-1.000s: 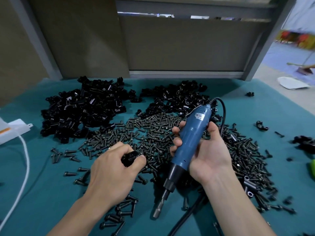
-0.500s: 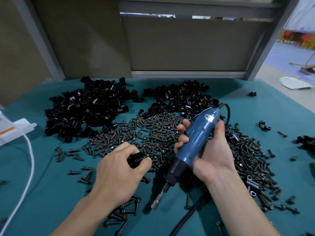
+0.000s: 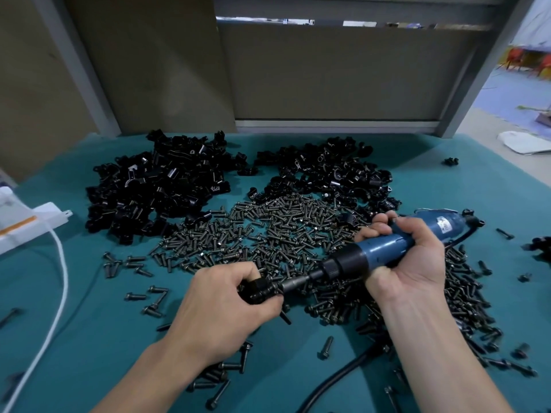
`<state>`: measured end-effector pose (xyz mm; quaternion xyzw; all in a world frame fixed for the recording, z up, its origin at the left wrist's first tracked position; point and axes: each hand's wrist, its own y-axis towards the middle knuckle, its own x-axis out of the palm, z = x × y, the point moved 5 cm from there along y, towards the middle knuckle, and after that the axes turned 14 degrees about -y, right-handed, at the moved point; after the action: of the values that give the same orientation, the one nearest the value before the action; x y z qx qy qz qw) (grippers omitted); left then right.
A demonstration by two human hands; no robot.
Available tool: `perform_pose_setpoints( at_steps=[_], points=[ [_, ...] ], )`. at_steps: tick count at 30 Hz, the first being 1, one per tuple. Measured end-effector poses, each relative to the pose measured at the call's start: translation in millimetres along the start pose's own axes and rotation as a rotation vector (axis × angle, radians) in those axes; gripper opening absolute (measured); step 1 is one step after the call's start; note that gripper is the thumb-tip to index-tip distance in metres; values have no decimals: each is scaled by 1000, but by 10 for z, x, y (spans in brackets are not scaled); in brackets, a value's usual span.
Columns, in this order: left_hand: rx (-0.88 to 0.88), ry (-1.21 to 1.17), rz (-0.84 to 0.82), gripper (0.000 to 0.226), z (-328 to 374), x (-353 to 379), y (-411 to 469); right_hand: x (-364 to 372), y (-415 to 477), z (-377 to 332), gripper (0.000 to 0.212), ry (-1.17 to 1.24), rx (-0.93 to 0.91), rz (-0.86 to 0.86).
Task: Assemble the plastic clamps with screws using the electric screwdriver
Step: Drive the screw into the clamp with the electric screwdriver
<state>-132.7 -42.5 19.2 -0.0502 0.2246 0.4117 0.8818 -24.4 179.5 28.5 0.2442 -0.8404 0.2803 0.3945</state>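
My left hand [image 3: 226,305] grips a small black plastic clamp [image 3: 258,291] just above the teal table. My right hand [image 3: 408,254] is wrapped round a blue electric screwdriver [image 3: 384,248], which lies almost level and points left. Its metal bit [image 3: 293,284] meets the clamp at my left fingertips. A screw tip sticks out below the clamp. Dark screws [image 3: 268,231] lie spread across the middle of the table. Two heaps of black clamps sit behind them, one at the left [image 3: 155,186] and one at the right [image 3: 328,171].
The screwdriver's black cable [image 3: 343,374] runs down past my right forearm. A white device [image 3: 26,225] with a white cord [image 3: 56,296] sits at the left edge. Loose screws and stray clamps [image 3: 450,161] dot the teal mat [image 3: 417,180]. Grey panels stand behind the table.
My right hand has swung the screwdriver from steeply tilted downward to nearly level, bringing its bit against the clamp. My left hand has shifted slightly toward it with the clamp.
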Motion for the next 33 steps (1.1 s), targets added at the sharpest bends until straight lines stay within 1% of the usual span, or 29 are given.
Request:
perform_pose_setpoints(
  at_steps=[2, 5, 9, 15, 17, 21, 28, 33],
  points=[
    [-9, -35, -30, 27, 12, -1, -6, 8, -5, 6, 11, -1, -5, -3],
    [-11, -42, -70, 30, 27, 10, -12, 18, -18, 35, 7, -14, 4, -5],
    [7, -16, -94, 33, 15, 30, -13, 31, -36, 64, 7, -14, 1, -13],
    [-11, -21, -158, 30, 0, 83, -26, 45, -44, 93, 6, 8, 20, -47],
    [-3, -28, -158, 29, 5, 76, -26, 51, -41, 108, 6, 13, 25, -56],
    [52, 102, -115, 25, -6, -9, -3, 43, -30, 163, 11, -8, 6, -32],
    [1, -22, -103, 30, -26, 17, -14, 60, -28, 164, 12, 36, -6, -76],
    [-25, -39, -120, 31, -41, 21, -6, 70, -30, 142, 12, 33, -20, -112]
  ],
)
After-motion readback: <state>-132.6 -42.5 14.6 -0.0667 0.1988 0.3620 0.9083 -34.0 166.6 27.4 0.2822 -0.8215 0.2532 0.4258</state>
